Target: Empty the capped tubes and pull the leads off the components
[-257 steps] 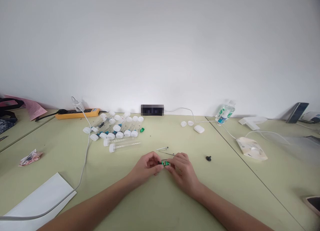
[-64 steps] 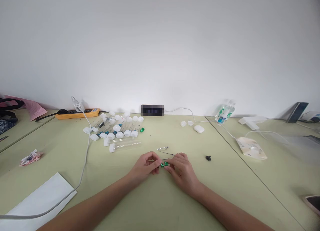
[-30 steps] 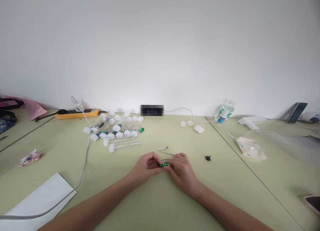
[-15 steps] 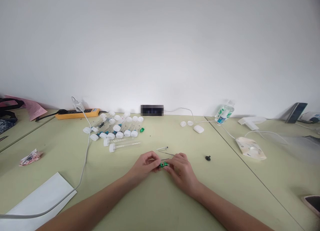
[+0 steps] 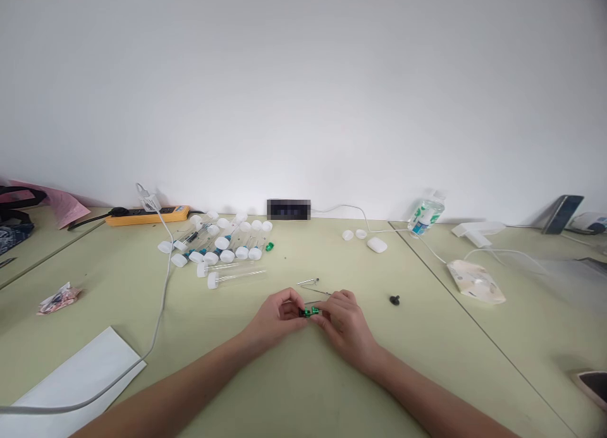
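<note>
A small shiny green metal part [image 5: 312, 311] with a black end is between my hands, low over the middle of the table; its exact kind is too small to tell. My left hand [image 5: 277, 315] has its fingers curled round the black end, with the thumb below. The fingertips and thumb of my right hand [image 5: 346, 324] pinch the green end. Just beyond the hands lie thin metal rods [image 5: 309, 281]. Another green piece [image 5: 269, 246] rests farther back, beside several clear tubes with white caps [image 5: 213, 280].
To the right lies a small black knob-like piece [image 5: 394, 300]. A white case [image 5: 377, 244], a plastic bottle [image 5: 425, 215] and a dark display [image 5: 288, 210] stand near the wall. At left are a yellow power strip [image 5: 147, 219], a grey cable [image 5: 164, 299] and a white sheet [image 5: 90, 375].
My left thumb has moved down and away from the left fingers, showing more of the black end. My right hand has barely moved and keeps its pinch.
</note>
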A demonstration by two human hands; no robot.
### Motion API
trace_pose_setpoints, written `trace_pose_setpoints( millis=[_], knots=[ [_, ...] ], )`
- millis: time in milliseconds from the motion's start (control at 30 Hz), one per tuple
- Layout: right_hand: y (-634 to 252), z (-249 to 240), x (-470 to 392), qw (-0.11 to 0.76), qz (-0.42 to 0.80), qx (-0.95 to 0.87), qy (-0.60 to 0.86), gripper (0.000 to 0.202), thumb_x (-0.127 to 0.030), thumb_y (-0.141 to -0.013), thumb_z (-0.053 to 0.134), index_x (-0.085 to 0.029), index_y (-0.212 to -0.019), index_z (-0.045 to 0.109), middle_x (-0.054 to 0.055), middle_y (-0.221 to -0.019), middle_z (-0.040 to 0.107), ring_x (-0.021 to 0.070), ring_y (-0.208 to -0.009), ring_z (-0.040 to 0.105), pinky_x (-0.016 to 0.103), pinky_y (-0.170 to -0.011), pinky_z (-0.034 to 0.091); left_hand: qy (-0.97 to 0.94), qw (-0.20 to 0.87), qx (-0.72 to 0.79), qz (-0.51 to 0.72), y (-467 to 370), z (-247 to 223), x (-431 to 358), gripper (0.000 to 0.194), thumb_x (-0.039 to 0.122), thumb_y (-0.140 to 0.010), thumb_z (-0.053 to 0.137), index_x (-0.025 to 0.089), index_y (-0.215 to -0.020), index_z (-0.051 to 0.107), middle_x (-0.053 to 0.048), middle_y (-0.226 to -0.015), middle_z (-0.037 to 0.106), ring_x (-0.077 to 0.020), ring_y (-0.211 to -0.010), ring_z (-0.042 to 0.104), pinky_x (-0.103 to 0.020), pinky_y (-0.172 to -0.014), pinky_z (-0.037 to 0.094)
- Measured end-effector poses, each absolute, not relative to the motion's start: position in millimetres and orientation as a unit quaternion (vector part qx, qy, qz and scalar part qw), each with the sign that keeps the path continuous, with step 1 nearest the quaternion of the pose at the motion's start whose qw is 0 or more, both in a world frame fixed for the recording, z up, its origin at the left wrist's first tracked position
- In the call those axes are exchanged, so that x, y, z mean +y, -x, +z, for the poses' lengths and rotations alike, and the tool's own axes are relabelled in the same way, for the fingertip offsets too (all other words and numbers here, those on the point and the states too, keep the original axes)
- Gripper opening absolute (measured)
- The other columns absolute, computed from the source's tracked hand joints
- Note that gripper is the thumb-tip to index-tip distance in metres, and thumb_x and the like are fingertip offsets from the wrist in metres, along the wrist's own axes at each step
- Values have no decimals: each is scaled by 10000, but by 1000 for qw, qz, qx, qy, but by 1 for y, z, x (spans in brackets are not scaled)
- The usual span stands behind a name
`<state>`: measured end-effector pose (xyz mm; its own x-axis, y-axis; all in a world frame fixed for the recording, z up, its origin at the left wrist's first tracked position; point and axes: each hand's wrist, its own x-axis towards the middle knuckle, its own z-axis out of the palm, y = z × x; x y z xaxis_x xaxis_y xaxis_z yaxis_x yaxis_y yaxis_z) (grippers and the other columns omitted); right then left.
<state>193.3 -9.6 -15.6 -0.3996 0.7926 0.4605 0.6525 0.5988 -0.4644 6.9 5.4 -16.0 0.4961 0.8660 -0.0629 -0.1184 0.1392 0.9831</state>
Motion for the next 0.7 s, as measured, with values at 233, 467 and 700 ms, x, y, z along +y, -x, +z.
trace_pose_setpoints(
  millis=[233,467,700],
  knots=[
    [-193,-14,-10,327,104,-830,440,133,-235,-853,480,-189,-791,589,6,-593,536,140,-624,467,323,-720,332,-552,661,348,370,-7,-16,5,202,322,-735,618,159,-789,512,-8,-676,583,-114,-646,537,-244,-625,403],
    [-193,-15,-10,325,93,-833,439,145,-247,-859,475,-193,-821,604,2,-583,533,138,-617,472,313,-715,337,-549,658,357,373,-7,-14,5,247,387,-740,594,155,-768,512,1,-615,570,-116,-575,537,-251,-587,416],
    [-193,-14,-11,339,102,-830,431,159,-262,-866,464,-196,-836,605,11,-589,542,145,-616,475,332,-716,334,-542,673,346,366,-7,-14,6,240,308,-690,665,161,-798,509,-7,-697,589,-109,-644,540,-237,-617,404]
  ],
)
